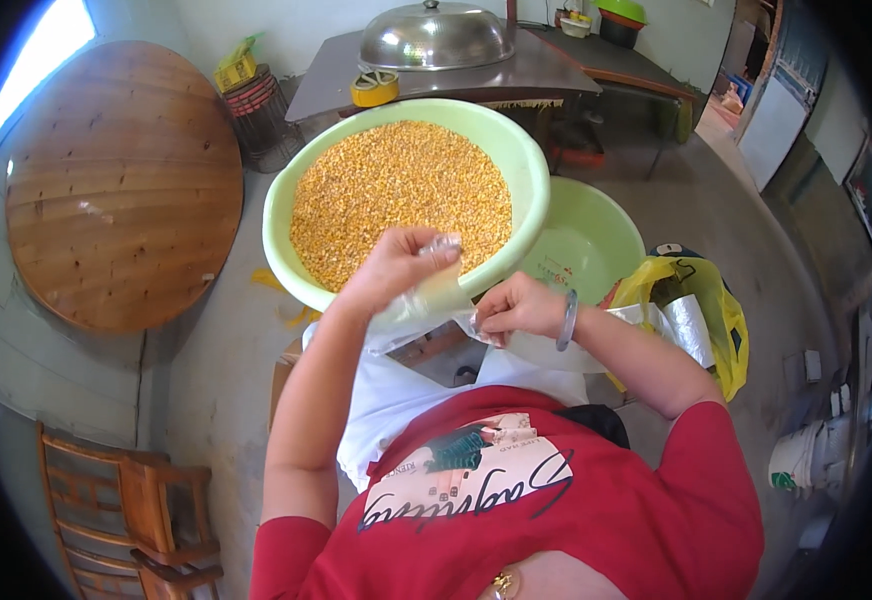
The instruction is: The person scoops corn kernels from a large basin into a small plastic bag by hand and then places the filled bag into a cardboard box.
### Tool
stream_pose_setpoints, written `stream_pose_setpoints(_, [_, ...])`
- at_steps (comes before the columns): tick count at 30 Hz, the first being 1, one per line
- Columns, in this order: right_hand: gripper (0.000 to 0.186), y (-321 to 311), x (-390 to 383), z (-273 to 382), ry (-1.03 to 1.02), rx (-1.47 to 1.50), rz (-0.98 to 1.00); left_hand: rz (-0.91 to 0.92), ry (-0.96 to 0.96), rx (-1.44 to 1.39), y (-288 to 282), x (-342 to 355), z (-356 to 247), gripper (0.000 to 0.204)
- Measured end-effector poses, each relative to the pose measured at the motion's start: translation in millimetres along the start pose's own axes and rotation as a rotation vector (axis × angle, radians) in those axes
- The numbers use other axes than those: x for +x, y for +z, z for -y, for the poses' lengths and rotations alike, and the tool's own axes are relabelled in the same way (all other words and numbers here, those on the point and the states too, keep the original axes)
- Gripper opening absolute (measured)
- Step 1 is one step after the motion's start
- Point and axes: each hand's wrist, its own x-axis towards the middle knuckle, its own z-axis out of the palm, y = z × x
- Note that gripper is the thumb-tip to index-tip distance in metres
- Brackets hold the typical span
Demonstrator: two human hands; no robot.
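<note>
A clear plastic bag (418, 303) stretches between my two hands, over the near rim of a large pale green basin (528, 190). Yellow corn kernels (401, 190) fill much of that basin. My left hand (408, 268) pinches the bag, its thumb and fingers pressed together above the kernels. Lower and to the right, my right hand (524, 308) grips another part of the same film, with a bracelet at the wrist. The bag looks thin and see-through; I cannot make out anything inside it.
A second green basin (596, 225) sits right of the first. Beside it, a yellow plastic bag (731, 330) holds white rolls (689, 328). A dark table (331, 75) carries yellow tape (375, 88) and a metal lid (436, 38). A round wooden tabletop (126, 190) leans at left, near wooden chairs (146, 510).
</note>
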Motion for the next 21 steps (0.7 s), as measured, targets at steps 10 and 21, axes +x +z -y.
stream_pose_setpoints(10, [0.015,-1.6,-5.0,13.5,0.12,0.287,0.071,-0.611,0.576,0.81,-13.8,18.2,17.4,0.024])
stream_pose_setpoints(21, [0.016,-12.8,-20.2,35.4,0.07,0.28,0.109,-0.056,0.682,0.693,28.8,-42.6,-1.1,0.075])
